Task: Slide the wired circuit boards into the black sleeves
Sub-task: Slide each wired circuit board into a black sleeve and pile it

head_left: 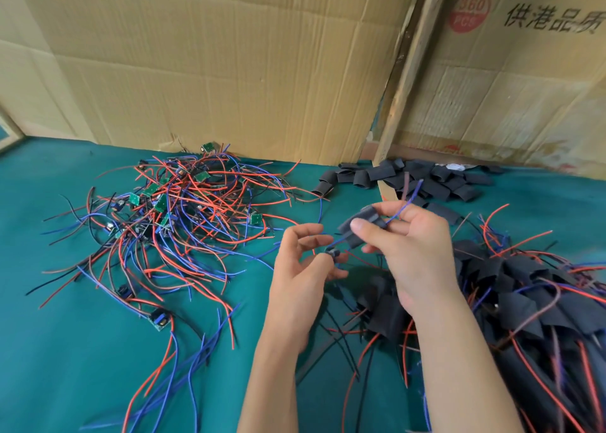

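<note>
Head cam: right hand [413, 252] pinches a sleeve [360, 227] mid-air, blue wire [408, 201] already poking out its far end. Left hand [301, 268] pinches the board [333, 254] just near of it. Sleeve's floppy and the board's light, so I'd hold the sleeve by its edges. Piles crowd left and right; the cloth [65, 350] near-left is roomier.
</note>
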